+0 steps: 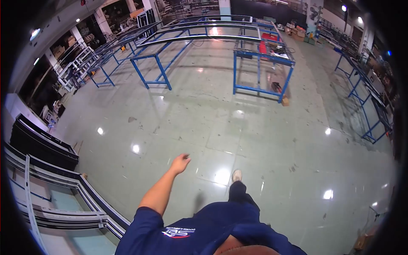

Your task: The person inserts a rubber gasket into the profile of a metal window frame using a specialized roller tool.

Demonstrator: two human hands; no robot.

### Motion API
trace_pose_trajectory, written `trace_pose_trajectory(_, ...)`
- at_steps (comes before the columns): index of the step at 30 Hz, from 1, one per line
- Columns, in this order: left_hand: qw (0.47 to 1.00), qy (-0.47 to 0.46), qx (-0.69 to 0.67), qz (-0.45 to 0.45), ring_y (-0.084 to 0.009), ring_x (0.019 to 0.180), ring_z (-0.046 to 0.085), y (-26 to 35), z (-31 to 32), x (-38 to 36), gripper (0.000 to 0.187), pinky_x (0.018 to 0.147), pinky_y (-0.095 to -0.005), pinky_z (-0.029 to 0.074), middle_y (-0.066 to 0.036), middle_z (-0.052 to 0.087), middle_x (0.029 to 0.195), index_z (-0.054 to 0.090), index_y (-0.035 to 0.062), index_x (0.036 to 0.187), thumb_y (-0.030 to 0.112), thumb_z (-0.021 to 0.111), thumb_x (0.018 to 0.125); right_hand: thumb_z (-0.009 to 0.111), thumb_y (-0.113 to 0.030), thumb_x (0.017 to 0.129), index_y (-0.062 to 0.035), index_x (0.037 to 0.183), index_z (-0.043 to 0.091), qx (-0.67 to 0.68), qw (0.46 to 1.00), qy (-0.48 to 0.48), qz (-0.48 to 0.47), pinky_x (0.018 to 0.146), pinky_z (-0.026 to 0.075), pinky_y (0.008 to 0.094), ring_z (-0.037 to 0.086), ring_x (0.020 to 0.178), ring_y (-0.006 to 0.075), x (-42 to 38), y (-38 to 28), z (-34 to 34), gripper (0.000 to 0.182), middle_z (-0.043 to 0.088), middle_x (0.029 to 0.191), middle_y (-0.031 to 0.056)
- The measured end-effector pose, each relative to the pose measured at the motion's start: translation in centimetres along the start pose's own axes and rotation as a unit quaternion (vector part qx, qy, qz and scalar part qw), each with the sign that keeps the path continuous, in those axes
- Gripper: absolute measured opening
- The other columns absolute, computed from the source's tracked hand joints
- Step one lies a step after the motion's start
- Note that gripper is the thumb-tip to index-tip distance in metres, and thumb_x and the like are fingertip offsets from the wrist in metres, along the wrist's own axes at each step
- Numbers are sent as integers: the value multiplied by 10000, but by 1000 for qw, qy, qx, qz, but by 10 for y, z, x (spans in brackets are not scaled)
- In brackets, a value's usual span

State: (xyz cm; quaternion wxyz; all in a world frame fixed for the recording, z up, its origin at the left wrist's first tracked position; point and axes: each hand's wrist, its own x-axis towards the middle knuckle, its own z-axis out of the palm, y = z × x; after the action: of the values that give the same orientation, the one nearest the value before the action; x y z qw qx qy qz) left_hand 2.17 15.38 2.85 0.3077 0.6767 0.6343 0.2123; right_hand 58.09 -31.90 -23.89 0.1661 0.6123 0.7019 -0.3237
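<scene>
My left hand [180,164] swings out in front of my body, above the green floor [191,127]. Its fingers look curled, and a small dark spot shows at their tips, too small to name. The hand touches no table or frame. My right hand is out of sight. Below me are my dark blue shirt [204,216] and one light shoe [236,175] stepping forward.
Blue metal work stands [257,89] ahead carry long window frames [204,39]. Red items [263,47] and tools lie on the right-hand stand. Aluminium frames [63,216] lean at the near left. Another blue stand [361,102] runs along the right.
</scene>
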Motion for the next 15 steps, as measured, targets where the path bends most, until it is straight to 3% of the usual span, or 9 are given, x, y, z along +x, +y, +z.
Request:
trace_pose_trajectory(3, 996, -39, -86, 2, -308, 1050, 670, 52, 18, 111, 443, 914, -382, 527, -197, 667, 1201, 598, 34, 1273, 322, 646, 939, 687, -271, 675, -50, 780, 720, 98, 995, 8, 31, 661, 555, 403, 698, 692, 265, 76, 18, -117, 247, 696, 739, 156)
trace_pose_trajectory(6, 992, -120, -39, -30, -341, 1041, 660, 30, 69, 167, 451, 913, -413, 519, -197, 671, 1182, 596, 38, 1268, 365, 599, 958, 704, -283, 663, -44, 782, 719, 200, 977, 15, 66, 664, 555, 397, 696, 695, 262, 148, 65, -221, 267, 699, 754, 163)
trace_pose_trajectory(9, 931, -345, 122, -1, -379, 1094, 631, -21, 69, 177, 420, 936, -447, 501, -227, 659, 1183, 607, 48, 1264, 256, 532, 907, 720, -295, 652, -39, 784, 719, 315, 944, -3, 92, 667, 556, 391, 695, 698, 259, 243, 77, -302, 288, 701, 769, 169)
trace_pose_trajectory(10, 901, -409, 127, -73, -372, 1094, 631, -38, 59, 176, 418, 937, -432, 502, -230, 655, 1187, 618, 35, 1251, 241, 523, 900, 726, -299, 648, -38, 784, 719, 346, 932, -13, 106, 668, 556, 389, 694, 699, 258, 285, 87, -328, 295, 702, 774, 171)
trace_pose_trajectory(11, 914, -386, 91, -92, -365, 1094, 633, -75, 62, 170, 412, 932, -425, 506, -228, 657, 1187, 633, 22, 1230, 214, 514, 885, 697, -275, 658, -7, 795, 709, 219, 942, -38, 250, 682, 558, 408, 705, 753, 318, 363, 72, -397, 301, 701, 814, 221)
trace_pose_trajectory(12, 929, -340, 79, -124, -364, 1101, 631, -87, 51, 166, 407, 946, -413, 503, -231, 657, 1190, 640, 14, 1220, 193, 510, 879, 648, -247, 672, 13, 802, 702, 208, 947, 20, 243, 710, 558, 445, 701, 815, 384, 444, 101, -429, 296, 691, 847, 261)
trace_pose_trajectory(13, 940, -285, 19, -187, -353, 1103, 633, -107, 45, 160, 404, 958, -402, 500, -237, 655, 1189, 642, 18, 1222, 185, 514, 877, 617, -225, 668, 11, 796, 700, 167, 962, 72, 204, 738, 552, 477, 684, 861, 422, 473, 75, -535, 280, 681, 881, 280)
trace_pose_trajectory(14, 948, -286, 105, -97, -341, 1083, 645, -163, 54, 156, 403, 952, -384, 505, -236, 664, 1172, 662, 26, 1206, 203, 529, 870, 610, -220, 652, 15, 804, 694, 154, 963, 149, 160, 761, 545, 492, 681, 859, 429, 509, 58, -617, 292, 681, 885, 278)
trace_pose_trajectory(15, 932, -292, 209, 49, -348, 1000, 673, -208, 55, 158, 350, 900, -417, 531, -216, 685, 1116, 698, 26, 1105, 183, 620, 801, 613, -175, 711, -23, 786, 680, 153, 967, 163, 119, 516, 505, 404, 637, 540, 257, 559, 60, -674, 182, 649, 644, 161)
